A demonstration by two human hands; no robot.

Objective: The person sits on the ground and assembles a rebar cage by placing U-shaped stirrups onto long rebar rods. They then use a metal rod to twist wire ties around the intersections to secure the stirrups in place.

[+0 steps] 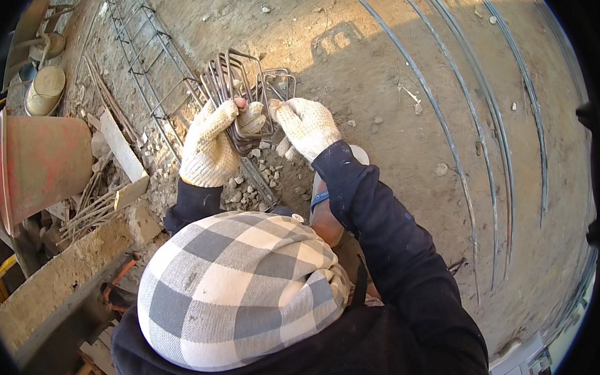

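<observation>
A bundle of bent steel rebar stirrups [228,71], squarish loops of thin rod, is held up in front of me. My left hand [209,141], in a cream knitted glove with a bare thumb tip, is closed round the bundle's left side. On the other side, my right hand [306,126], gloved alike, has its fingers pinched at the lower edge of the loops at the right; the exact grip is partly hidden. Beneath the hands lie broken stones [242,191]. A grey-and-white checked cloth head cover [237,287] fills the lower middle, between dark sleeves.
A long rebar cage [142,56] lies on the dirt at the upper left. Several long steel bars [458,81] run along the ground at right. A reddish tub [44,165], a round bucket [46,86], a board [122,147] and scrap sticks crowd the left, beside a concrete ledge [71,270].
</observation>
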